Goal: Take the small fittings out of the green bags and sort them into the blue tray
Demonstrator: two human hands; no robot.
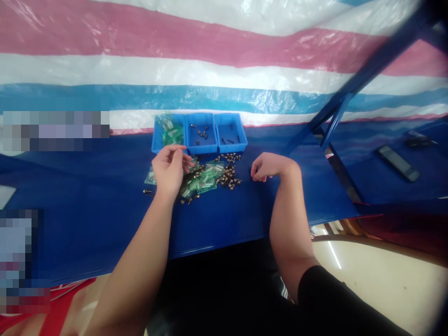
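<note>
My left hand [168, 169] hovers over a heap of small metal screws [227, 176] and green plastic bags [205, 179] on the blue table [105, 210]; its fingers are curled, pinching something too small to name. My right hand [268, 167] rests on the table just right of the heap, fingers curled under. Behind the heap stand three blue bins in a row: the left bin [168, 133] holds green bags, the middle bin [200, 133] several dark screws, the right bin [230, 133] a few dark screws.
A striped pink, white and blue tarp [210, 56] hangs behind the table. A blue metal frame post [336, 116] slants at the right. A dark phone [399, 163] lies on the far right surface. One stray screw [147, 191] lies left of the heap.
</note>
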